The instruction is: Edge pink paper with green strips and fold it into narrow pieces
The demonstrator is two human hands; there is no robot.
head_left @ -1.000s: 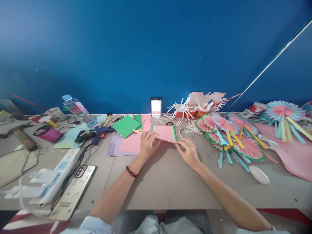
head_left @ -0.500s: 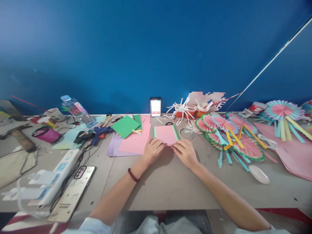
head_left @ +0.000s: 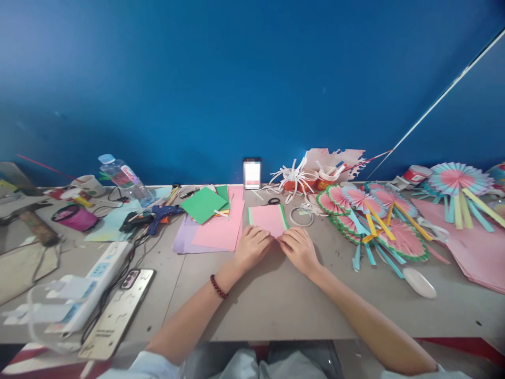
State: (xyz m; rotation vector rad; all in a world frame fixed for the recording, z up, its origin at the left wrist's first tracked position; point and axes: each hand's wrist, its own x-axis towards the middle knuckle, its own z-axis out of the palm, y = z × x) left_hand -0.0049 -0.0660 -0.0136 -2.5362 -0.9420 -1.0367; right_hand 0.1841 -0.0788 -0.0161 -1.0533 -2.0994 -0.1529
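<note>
A pink sheet of paper with green side strips [head_left: 268, 217] lies on the table in front of me. Its near edge is between my two hands. My left hand [head_left: 254, 246], with a dark red bead bracelet at the wrist, has its fingers closed on the left part of that edge. On the right part of the same edge, my right hand [head_left: 300, 248] pinches with thumb and fingers. The fingertips of both hands nearly meet at the middle, and they hide the near edge itself.
Left of the sheet lie green squares [head_left: 204, 204] on pink and purple paper. A phone [head_left: 252, 174] stands at the wall. Paper fans [head_left: 398, 237] spread on the right. A power strip [head_left: 97, 284], another phone [head_left: 118, 313] and a bottle [head_left: 128, 179] are on the left.
My left hand has shifted slightly right and nearer to me along the sheet's near edge. The right hand has moved a little, and its fingers are bent more.
</note>
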